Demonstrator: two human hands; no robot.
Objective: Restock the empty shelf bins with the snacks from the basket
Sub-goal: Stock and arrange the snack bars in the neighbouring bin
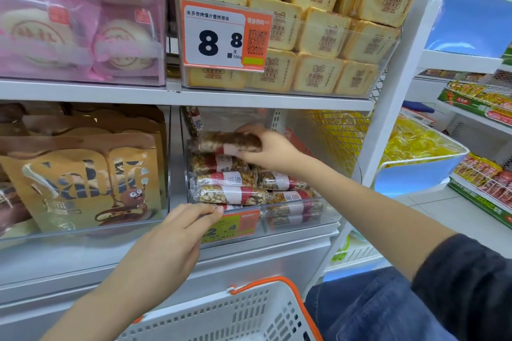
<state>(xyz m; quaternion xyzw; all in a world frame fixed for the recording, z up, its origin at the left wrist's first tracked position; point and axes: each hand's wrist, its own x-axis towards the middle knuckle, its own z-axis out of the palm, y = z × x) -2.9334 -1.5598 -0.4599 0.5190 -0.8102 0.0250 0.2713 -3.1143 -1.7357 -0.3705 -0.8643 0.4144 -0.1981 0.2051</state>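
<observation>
1. The right hand (266, 151) reaches deep into the clear bin (293, 212) on the lower shelf, fingers curled round a nut bar (225, 142) held lengthwise above the stack; that flat hold probably lets the bar drop in line with those already lying there.
2. The left hand (180, 230) rests on the bin's front lip, fingers nearly straight with the tips on the rim just above the orange price tag (238, 223). It holds nothing and likely steadies the bin.
3. The stacked bars (230, 194) fill the left front of the bin in layers, with more to the right; the back looks partly unfilled.
4. The white basket (235, 315) with orange handles sits below, near the person's lap; what it contains cannot be seen.
5. The shelf board above hangs low over the bin, leaving a tight gap for the right hand, and a single bar stands on end at the bin's back left.
6. Neighbours: brown chocolate bags (83, 174) to the left, toast packs (304, 36) and pink pastry packets (83, 22) overhead, a yellow-filled tub (415, 152) to the right.
</observation>
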